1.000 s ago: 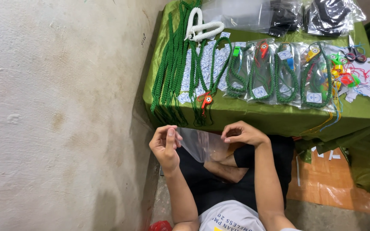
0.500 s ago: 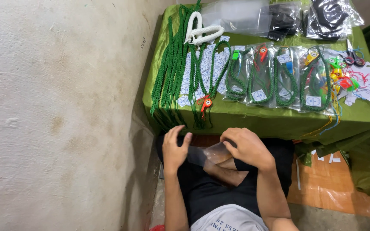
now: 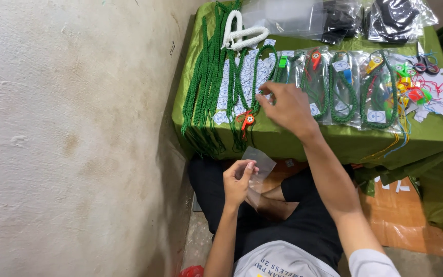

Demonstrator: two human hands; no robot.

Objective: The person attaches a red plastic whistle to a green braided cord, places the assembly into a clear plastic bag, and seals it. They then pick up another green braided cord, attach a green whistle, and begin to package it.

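Green braided cord [image 3: 246, 84] with an orange whistle [image 3: 245, 120] lies at the desk [image 3: 334, 141] edge; the right hand [image 3: 286, 106], fingers spread, reaches over it. Left-hand [image 3: 238, 180] fingers pinch a clear plastic bag [image 3: 260, 165]. A careless tug could snag neighbouring cords [image 3: 204, 87] and drag them off.

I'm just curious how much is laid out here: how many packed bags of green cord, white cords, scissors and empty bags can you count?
Packed bags of green cord: 4
White cord: 1
Scissors: 1
Empty clear bag, held in the left hand: 1
Total: 7
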